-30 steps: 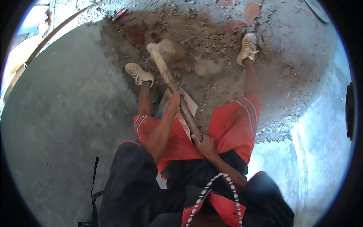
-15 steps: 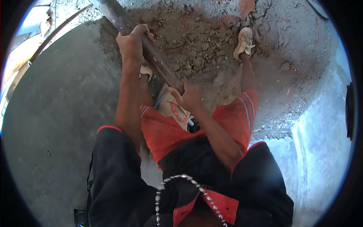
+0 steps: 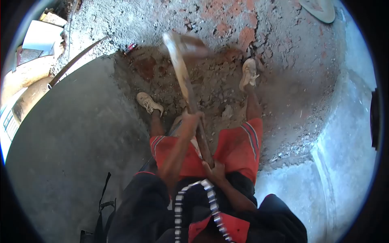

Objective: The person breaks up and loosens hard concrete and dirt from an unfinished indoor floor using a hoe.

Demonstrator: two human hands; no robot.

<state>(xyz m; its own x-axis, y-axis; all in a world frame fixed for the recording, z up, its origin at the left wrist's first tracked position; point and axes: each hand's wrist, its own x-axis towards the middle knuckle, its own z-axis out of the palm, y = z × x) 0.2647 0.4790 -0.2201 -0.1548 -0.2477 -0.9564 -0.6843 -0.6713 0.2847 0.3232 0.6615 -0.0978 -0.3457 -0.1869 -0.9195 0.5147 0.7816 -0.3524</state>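
"Where's the long-handled tool [image 3: 187, 90]?"
"Slanting from upper centre to mid-frame, its head blurred."
"How's it held?"
"The left hand [image 3: 192, 119] wraps mid-handle; the right hand [image 3: 216, 170] clasps the lower end."

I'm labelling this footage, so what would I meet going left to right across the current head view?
Brown rod, left shoe, left hand, right hand, right shoe, pale rounded thing at the top.

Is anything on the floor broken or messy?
Yes. The ground beneath the long-handled tool is cracked and crumbled into uneven lumps, which looks odd beside the smooth grey floor on the left.
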